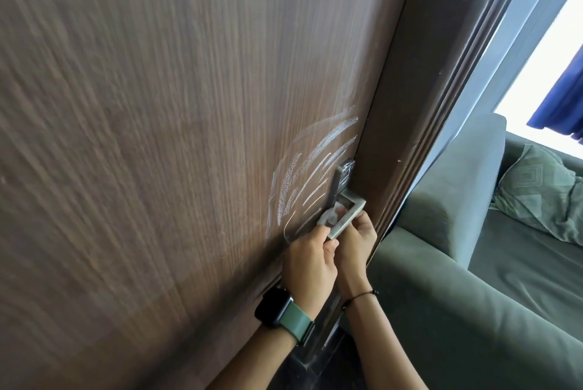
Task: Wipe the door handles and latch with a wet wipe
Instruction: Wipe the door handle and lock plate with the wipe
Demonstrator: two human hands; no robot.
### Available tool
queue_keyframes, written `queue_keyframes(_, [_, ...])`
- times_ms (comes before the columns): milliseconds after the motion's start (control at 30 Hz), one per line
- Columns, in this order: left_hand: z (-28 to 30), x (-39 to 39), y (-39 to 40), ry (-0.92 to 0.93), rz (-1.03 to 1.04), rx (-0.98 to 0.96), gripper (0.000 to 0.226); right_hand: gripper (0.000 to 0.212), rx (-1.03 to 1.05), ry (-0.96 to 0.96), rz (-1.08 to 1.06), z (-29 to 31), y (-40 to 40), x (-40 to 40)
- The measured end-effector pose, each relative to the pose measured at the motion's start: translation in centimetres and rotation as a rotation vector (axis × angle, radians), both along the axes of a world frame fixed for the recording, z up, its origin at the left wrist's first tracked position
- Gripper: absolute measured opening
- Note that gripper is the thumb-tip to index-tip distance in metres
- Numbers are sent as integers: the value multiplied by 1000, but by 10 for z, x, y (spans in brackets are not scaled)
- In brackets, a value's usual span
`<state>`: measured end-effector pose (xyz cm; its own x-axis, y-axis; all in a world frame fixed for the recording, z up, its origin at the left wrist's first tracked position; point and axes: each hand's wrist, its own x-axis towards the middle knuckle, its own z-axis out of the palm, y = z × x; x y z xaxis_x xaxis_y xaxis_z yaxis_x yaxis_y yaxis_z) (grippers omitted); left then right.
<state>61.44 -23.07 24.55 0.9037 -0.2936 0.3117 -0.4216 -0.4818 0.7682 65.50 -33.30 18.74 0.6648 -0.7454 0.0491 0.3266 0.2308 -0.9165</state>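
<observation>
Your left hand (310, 260) pinches a crumpled white wet wipe (422, 216) against the silver door handle (348, 215), fingers closed on the wipe at the inner side of the lever, near where it bends toward the door. Your right hand (358, 243) sits just right of it, fingers curled around the lever's free end from below; fingertips touch the metal, grip looks closed on the handle. The handle is a square-section lever mounted on a silver backplate (340, 181) at the right edge of the dark wood-grain door (157, 137). White streaky smear marks (310, 175) arc across the door face just left of and above the backplate. The latch itself can't be made out from this angle.

A dark smartwatch (273, 307) with a green strap is on your left wrist, a thin dark bracelet (362, 296) on your right. Right of the door frame (419, 105) is a green sofa (473, 295) with a green cushion (542, 187) lying on it, and a blue curtain (564, 99) hangs at the bright window far right.
</observation>
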Motion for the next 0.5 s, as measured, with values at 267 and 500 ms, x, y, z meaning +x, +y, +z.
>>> queue_keyframes(267, [-2, 0, -3, -10, 16, -14, 15, 14, -213, 8, -44, -13, 6, 3])
queue_keyframes(500, [-2, 1, -2, -38, 18, 15, 16, 27, -208, 30, -145, -8, 12, 9])
